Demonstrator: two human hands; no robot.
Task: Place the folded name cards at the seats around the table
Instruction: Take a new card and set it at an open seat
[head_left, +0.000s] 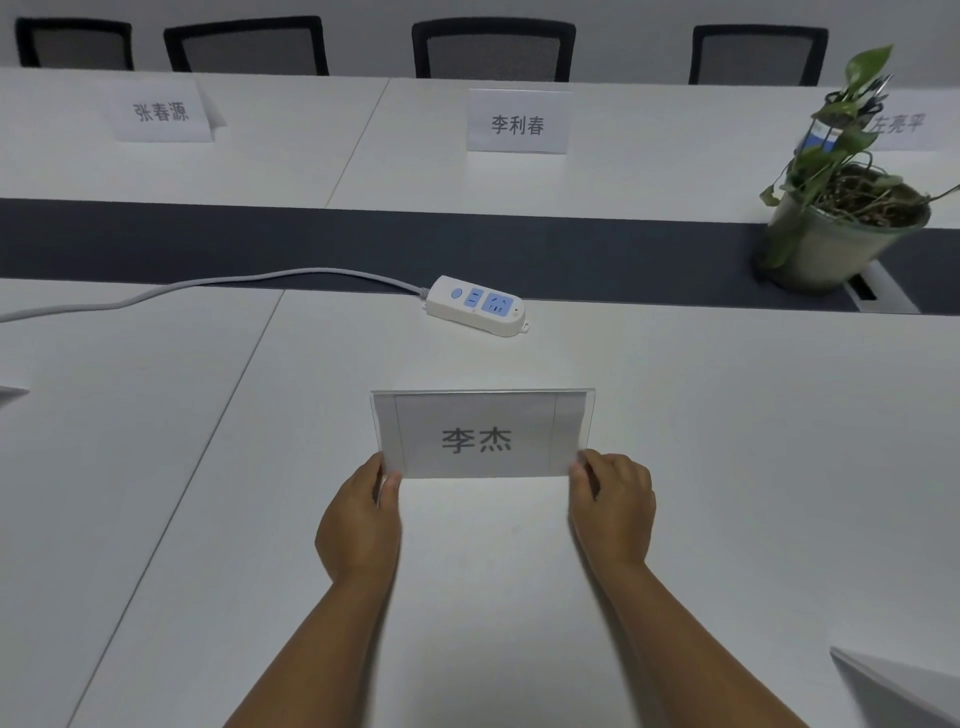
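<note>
Pinching the two lower corners of one name card (482, 434), the left hand (359, 522) and the right hand (613, 506) each close thumb and fingers on it — the left at the bottom-left corner, the right at the bottom-right. The card sits in a clear sleeve, a white sheet printed in grey with 李杰, standing at the near edge of the white table (701, 467), facing the camera.

Three more cards stand across the far side: 张春源 (162, 111), 李利春 (518, 122), and a third (904, 124) partly hidden, its characters blurred. Four black mesh chairs (493, 49) line that side. One white power strip (475, 305) with blue sockets lies beyond the held card, its cable (208, 285) trailing left. One potted plant (841, 208) stands on the dark centre strip.
</note>
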